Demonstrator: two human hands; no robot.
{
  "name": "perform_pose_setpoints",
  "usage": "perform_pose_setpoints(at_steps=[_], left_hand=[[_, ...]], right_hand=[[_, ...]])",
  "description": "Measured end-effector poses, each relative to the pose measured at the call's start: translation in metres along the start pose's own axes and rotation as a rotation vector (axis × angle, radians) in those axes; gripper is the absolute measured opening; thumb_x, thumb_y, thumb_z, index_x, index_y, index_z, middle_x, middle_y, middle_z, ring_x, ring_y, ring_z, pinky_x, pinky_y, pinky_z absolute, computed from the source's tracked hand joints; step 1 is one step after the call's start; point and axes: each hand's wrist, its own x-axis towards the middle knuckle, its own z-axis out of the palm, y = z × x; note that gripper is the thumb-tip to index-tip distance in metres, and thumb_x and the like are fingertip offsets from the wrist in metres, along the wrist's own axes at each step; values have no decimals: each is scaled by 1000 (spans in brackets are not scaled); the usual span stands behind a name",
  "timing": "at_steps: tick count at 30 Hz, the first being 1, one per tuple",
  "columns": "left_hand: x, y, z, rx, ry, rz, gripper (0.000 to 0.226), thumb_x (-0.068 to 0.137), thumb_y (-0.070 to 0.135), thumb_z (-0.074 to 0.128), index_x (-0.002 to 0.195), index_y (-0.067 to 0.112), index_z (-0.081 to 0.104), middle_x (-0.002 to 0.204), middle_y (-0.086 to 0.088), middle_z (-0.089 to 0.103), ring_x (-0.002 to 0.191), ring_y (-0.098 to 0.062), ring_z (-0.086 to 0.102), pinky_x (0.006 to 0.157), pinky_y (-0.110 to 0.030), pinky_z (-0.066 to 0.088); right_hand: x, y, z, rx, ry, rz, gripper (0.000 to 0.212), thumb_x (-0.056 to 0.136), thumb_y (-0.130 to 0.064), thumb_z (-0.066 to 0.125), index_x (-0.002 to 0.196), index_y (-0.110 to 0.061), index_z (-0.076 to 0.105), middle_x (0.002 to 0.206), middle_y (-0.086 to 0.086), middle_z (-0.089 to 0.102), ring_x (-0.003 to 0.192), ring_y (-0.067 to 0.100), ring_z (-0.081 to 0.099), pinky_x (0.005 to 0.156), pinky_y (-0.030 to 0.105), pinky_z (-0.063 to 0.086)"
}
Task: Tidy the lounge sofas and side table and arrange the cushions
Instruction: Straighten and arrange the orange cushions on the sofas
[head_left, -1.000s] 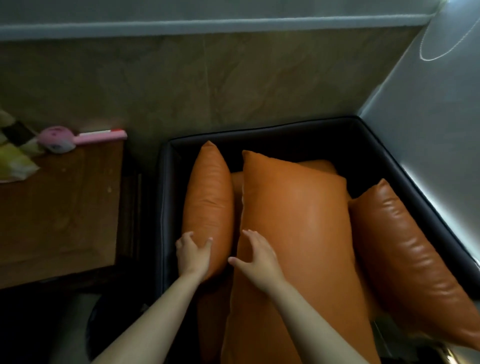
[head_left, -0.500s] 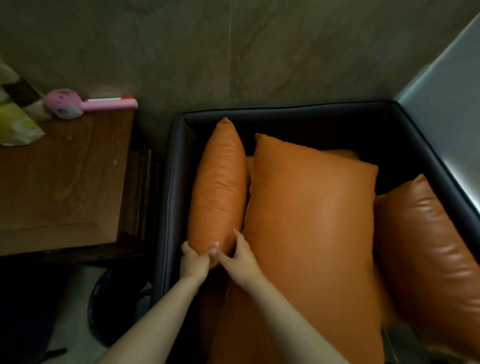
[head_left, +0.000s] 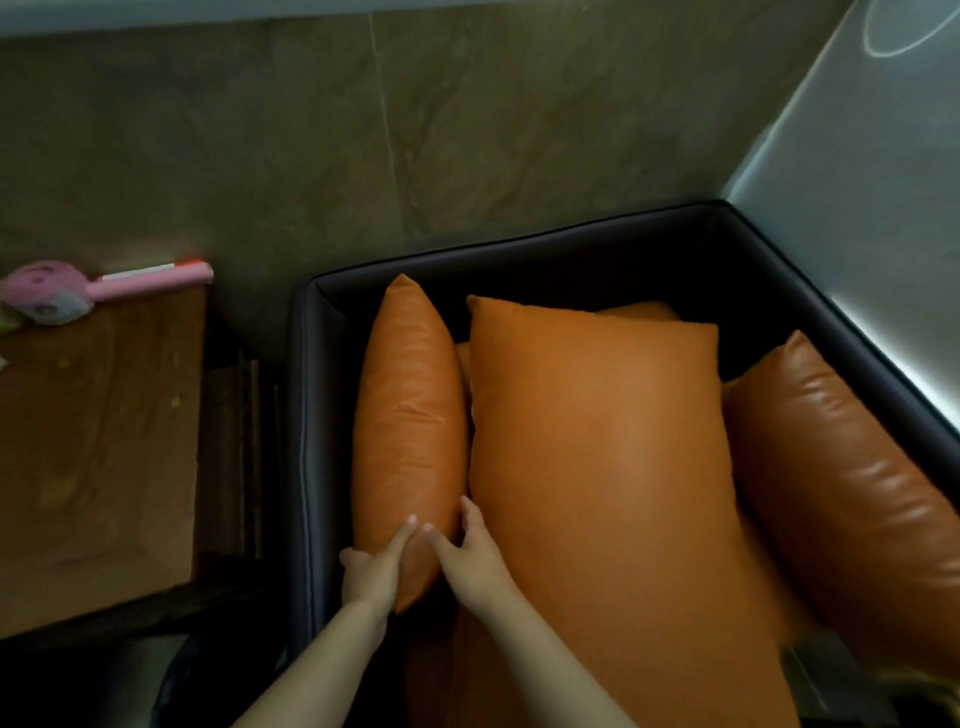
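Around the grip, dark leather sofa (head_left: 306, 415) walls it all in. Well left: brown wooden side table (head_left: 104, 441). Just right, touching the right hand (head_left: 472, 561): big flat orange leather cushion (head_left: 597, 467); beyond it, glossy orange cushion (head_left: 841, 493). Both hands clasp the near end of the slim orange cushion (head_left: 410, 426), on edge by the sofa's side; left hand (head_left: 371, 571) wraps it, right pinches it. Far left on the table: pink plastic toy (head_left: 67, 291).
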Motion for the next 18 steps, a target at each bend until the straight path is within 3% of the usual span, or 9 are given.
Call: perform_pose_setpoints(at_steps=[4, 7, 11, 18], left_hand=[[6, -3, -4, 18, -39, 27, 111, 58, 65, 79, 138, 3, 33, 125, -19, 59, 103, -33, 63, 92, -47, 53], [12, -7, -6, 21, -54, 56, 121, 42, 74, 79, 134, 4, 44, 118, -16, 64, 96, -31, 66, 87, -45, 56], [12, -11, -5, 8, -1, 52, 88, 68, 51, 81, 130, 2, 44, 121, -19, 61, 98, -34, 65, 86, -44, 55], [-11, -30, -4, -20, 4, 10, 74, 78, 41, 77, 130, 1, 43, 122, -20, 59, 100, -35, 62, 72, -36, 49]], right_hand=[[5, 7, 17, -74, 54, -41, 84, 90, -55, 55, 155, -22, 14, 161, 0, 13, 147, 16, 16, 120, 32, 18], [5, 15, 25, -128, 122, -85, 78, 92, -50, 56, 154, -23, 18, 161, 1, 15, 147, 15, 18, 118, 27, 17], [3, 20, 24, -217, 152, -107, 70, 95, -36, 57, 153, -21, 21, 159, 4, 22, 145, 17, 25, 116, 25, 20], [-19, 32, 33, -185, 196, -78, 64, 98, -26, 54, 153, -23, 21, 159, 4, 24, 144, 20, 27, 118, 33, 24]])
